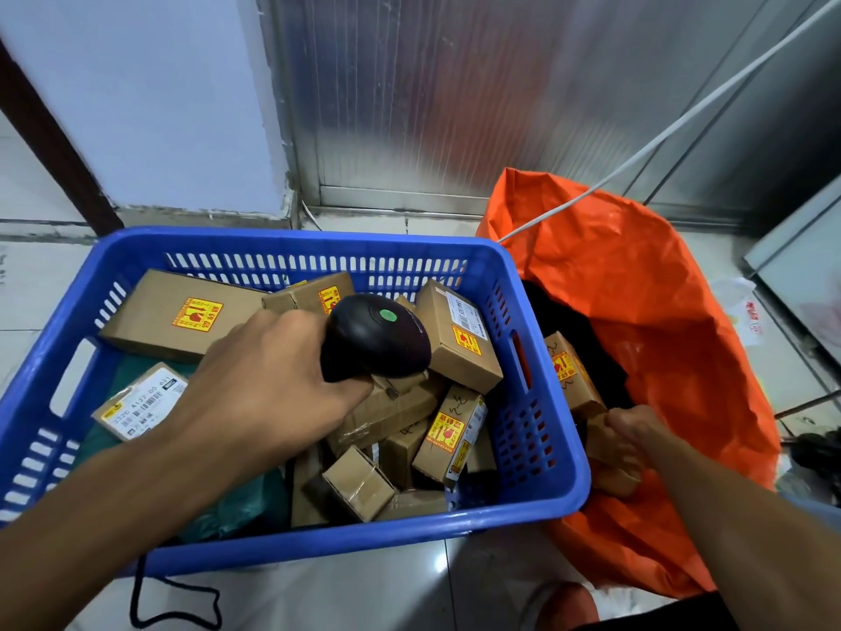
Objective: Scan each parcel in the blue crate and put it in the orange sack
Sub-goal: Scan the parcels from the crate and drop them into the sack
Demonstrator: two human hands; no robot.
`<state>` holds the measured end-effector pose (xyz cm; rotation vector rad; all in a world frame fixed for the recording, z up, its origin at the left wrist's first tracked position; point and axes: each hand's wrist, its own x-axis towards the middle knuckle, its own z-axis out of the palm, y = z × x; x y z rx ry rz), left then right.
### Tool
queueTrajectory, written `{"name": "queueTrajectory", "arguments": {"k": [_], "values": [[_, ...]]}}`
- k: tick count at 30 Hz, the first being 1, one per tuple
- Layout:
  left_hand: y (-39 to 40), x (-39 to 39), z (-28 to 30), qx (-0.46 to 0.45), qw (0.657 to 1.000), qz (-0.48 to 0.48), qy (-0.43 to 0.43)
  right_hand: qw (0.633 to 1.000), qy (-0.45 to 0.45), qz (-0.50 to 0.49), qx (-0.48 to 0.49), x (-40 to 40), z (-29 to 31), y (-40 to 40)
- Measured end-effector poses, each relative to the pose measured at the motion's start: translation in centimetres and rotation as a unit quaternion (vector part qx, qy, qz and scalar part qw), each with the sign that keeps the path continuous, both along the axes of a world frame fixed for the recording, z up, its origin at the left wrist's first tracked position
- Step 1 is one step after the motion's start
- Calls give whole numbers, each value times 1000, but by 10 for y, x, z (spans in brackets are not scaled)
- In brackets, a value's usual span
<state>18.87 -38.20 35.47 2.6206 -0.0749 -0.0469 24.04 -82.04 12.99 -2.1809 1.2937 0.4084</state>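
left hand (268, 380) gripping black scanner (375, 337) over blue crate (541, 485) centre frame, right hand (630, 437) clutching small parcel (612, 466) inside orange sack (646, 311) at right

Blue crate (273, 248) is glossy moulded plastic with slotted walls. Parcels (177, 316) are matt brown cardboard, some taped shiny. Orange sack (637, 289) at right looks like crinkly woven plastic. Scanner (377, 334) is smooth black plastic; floor (364, 594) is glossy tile.

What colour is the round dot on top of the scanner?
Green, on the black scanner gripped by the left hand; clearest in the head view.
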Motion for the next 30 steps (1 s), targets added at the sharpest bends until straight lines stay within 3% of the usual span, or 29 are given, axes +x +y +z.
{"name": "queueTrajectory", "arguments": {"k": [14, 24, 28, 30], "values": [[13, -2, 5, -9, 997, -24, -70, 983, -97, 132, -83, 39, 90, 41], [18, -11, 9, 12, 997, -11, -73, 940, -145, 274, -143, 16, 134, 159], [19, -12, 11, 17, 997, -11, -70, 921, -200, 317, -103, -7, 118, 208], [19, -13, 11, 21, 997, -14, -71, 927, -184, 324, -48, -15, 103, 228]]}}
